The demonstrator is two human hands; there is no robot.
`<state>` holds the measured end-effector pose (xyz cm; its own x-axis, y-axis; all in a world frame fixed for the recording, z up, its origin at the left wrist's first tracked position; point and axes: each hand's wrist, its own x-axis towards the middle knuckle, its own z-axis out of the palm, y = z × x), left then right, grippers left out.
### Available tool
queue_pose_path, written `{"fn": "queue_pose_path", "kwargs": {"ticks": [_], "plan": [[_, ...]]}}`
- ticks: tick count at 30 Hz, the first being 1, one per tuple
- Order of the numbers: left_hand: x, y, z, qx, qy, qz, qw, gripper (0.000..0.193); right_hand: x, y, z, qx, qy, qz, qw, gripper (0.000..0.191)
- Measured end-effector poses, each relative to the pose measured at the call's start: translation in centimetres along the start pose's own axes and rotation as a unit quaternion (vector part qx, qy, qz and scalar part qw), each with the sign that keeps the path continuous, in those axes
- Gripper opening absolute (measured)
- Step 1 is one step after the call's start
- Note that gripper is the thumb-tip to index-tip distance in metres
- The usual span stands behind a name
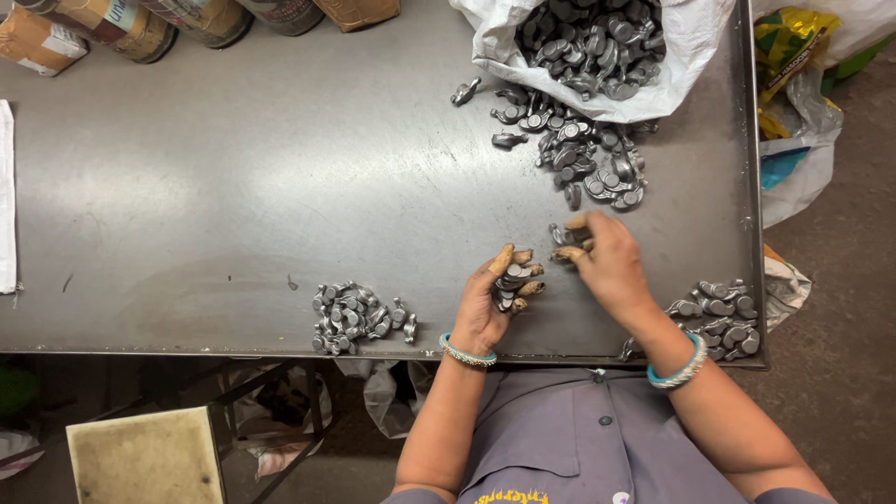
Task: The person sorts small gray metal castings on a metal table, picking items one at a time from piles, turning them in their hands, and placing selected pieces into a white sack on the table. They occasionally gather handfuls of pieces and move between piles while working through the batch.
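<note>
My left hand rests palm up near the front edge of the grey metal table, cupping a stack of small grey metal parts. My right hand is just to its right, fingertips pinched on another metal part. A loose heap of the same parts lies on the table beyond my right hand, spilling from an open white sack at the back. A small pile sits at the front, left of my left hand. Another pile lies at the front right corner.
Cardboard tubes and boxes stand along the back left edge. White cloth lies at the left edge. Plastic bags sit on the floor to the right. A stool with a beige top stands below the table's front.
</note>
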<state>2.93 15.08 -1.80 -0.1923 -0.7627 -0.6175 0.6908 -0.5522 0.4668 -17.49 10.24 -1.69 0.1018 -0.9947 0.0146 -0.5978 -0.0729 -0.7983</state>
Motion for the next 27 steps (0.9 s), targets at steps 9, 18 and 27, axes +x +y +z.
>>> {"fn": "queue_pose_path", "kwargs": {"ticks": [9,18,27], "plan": [[0.2,-0.9,0.4,0.015,-0.017,-0.008,1.000,0.034,-2.1,7.2,-2.5,0.647,-0.148,0.281,0.693,0.036],[0.9,-3.1,1.7,0.124,-0.052,0.081,0.988,0.034,-3.1,5.1,-2.6,0.569,-0.182,0.272,0.754,0.033],[9.2,1.1,6.0,0.180,-0.067,0.092,0.977,0.034,0.5,1.1,-5.3,0.196,0.032,0.059,0.978,0.029]]}}
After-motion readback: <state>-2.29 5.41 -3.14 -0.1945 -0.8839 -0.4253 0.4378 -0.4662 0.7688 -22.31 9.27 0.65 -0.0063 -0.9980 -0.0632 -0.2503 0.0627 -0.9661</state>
